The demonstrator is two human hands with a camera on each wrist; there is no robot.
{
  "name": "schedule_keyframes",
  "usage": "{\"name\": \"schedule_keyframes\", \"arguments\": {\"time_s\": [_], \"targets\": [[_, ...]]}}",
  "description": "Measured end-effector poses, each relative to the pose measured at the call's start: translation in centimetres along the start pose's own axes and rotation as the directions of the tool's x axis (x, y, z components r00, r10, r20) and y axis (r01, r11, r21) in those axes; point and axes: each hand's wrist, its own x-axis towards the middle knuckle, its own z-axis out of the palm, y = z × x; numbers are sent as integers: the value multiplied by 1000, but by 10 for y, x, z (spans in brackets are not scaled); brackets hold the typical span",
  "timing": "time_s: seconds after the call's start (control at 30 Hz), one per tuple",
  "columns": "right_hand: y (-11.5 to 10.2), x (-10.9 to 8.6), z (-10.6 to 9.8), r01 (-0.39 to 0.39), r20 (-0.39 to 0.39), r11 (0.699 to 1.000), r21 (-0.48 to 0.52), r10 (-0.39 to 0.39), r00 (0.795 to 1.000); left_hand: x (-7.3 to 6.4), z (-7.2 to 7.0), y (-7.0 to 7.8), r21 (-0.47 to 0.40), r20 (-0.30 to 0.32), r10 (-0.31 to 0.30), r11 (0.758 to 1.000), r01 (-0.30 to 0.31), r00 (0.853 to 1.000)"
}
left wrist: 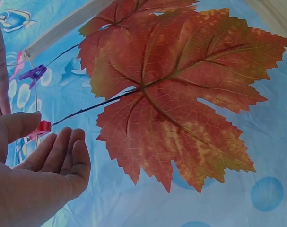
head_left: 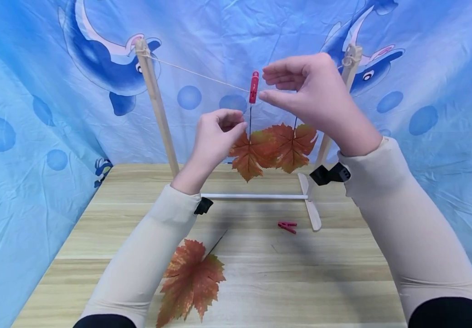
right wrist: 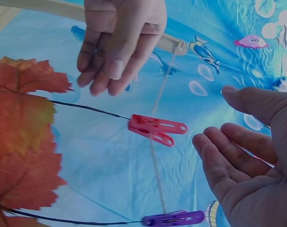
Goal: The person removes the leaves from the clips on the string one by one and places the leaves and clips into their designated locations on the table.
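Observation:
A red clothespin (head_left: 254,87) is clamped on a string and grips the dark stem of a hanging orange-red maple leaf (head_left: 247,155). Beside that stem is my left hand (head_left: 221,134), its fingers loosely bent and holding nothing. My right hand (head_left: 307,84) hovers just right of the clothespin, thumb and fingers apart; the right wrist view shows a gap between them and the red clothespin (right wrist: 155,127). A second maple leaf (head_left: 294,148) hangs alongside, its stem in a purple clothespin (right wrist: 173,219) on the same string.
The string runs between two wooden posts (head_left: 156,105), with a white rod (head_left: 256,197) low between them. On the wooden table (head_left: 260,282) lie another maple leaf (head_left: 195,280) and a loose red clothespin (head_left: 287,227). A blue dolphin-print cloth (head_left: 203,36) hangs behind.

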Motion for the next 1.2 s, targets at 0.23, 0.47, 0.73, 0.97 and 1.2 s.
{"name": "schedule_keyframes", "arguments": {"time_s": [0.23, 0.47, 0.73, 0.97, 1.2], "targets": [[-5, 17, -7, -8, 39, 994, -110, 12, 999, 8, -4, -1, 8, -3, 19, 1000, -19, 1000], [-4, 32, -15, -25, 110, 975, -223, 50, 993, 16, -3, -1, 53, 18, 8, 999, -9, 1000], [-4, 51, -16, -46, 164, 952, -302, 100, 981, 24, -1, -3, 109, 39, -19, 994, 15, 999], [-3, 61, -15, -27, 252, 933, -359, 125, 960, 29, 4, -5, 115, 69, -23, 993, 15, 997], [-5, 69, -8, 13, 334, 889, -457, 158, 929, 32, 6, -7, 162, 66, 13, 987, -24, 998]]}}
